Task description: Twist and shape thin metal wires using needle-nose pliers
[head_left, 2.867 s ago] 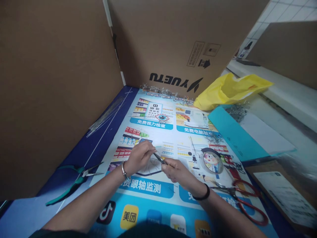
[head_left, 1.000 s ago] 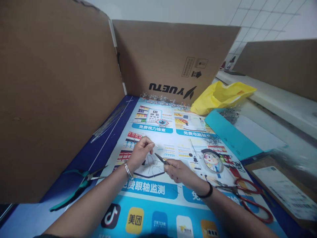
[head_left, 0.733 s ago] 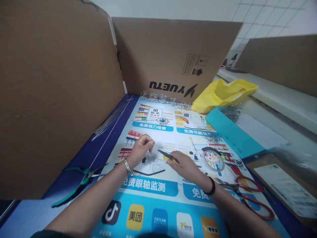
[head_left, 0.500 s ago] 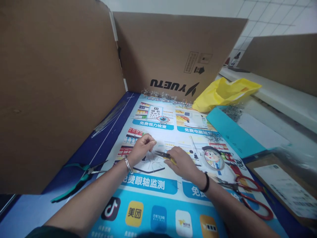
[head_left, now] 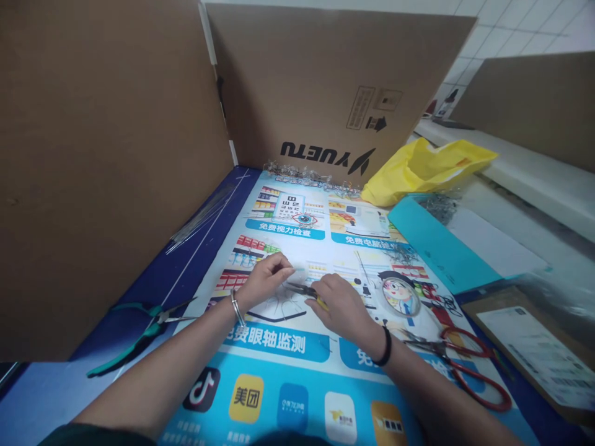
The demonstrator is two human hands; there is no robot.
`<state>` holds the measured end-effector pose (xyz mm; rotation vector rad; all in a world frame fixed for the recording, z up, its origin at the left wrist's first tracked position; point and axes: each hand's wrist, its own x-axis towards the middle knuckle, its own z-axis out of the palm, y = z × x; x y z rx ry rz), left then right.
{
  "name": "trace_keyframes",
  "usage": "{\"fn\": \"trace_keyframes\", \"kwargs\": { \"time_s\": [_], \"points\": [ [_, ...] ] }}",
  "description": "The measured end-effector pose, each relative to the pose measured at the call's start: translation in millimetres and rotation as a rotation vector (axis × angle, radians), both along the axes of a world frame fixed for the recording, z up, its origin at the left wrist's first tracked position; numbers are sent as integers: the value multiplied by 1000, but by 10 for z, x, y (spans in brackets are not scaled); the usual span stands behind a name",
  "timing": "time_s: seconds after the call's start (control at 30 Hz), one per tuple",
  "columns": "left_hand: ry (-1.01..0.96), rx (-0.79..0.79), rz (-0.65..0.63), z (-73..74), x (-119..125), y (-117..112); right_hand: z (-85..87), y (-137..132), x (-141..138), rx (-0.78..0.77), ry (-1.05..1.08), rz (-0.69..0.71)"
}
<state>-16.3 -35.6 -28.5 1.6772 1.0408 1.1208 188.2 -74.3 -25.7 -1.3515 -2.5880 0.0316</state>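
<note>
My left hand [head_left: 264,282], with a silver bangle at the wrist, is pinched shut on a thin piece of wire [head_left: 297,268] that points right over the printed mat [head_left: 297,365]. My right hand [head_left: 339,305], with a black band at the wrist, is closed on small pliers [head_left: 301,289] with yellow handles; their dark tips point left toward my left fingers. Bent wire pieces [head_left: 283,305] lie on the mat just below both hands.
Green-handled pliers [head_left: 139,331] lie at the left; red-handled scissors [head_left: 458,365] at the right. A bundle of straight wires [head_left: 199,217] rests by the cardboard wall [head_left: 106,161]. A tape roll [head_left: 401,296], yellow bag [head_left: 427,167], teal sheet [head_left: 437,248] and wire pile [head_left: 441,204] sit to the right.
My right hand has lowered with the pliers, turning palm-down and closer to my left hand. The left hand keeps its pinch on the wire. The view tilted down slightly.
</note>
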Motion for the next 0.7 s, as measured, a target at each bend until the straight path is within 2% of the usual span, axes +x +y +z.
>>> {"fn": "trace_keyframes", "kwargs": {
  "time_s": [0.33,0.7],
  "points": [
    [155,116,-20,-95,-15,21,-64,-21,9,40,9,-9],
    [194,189,-36,-63,3,0,-100,-19,17,20,11,-14]
  ]
}}
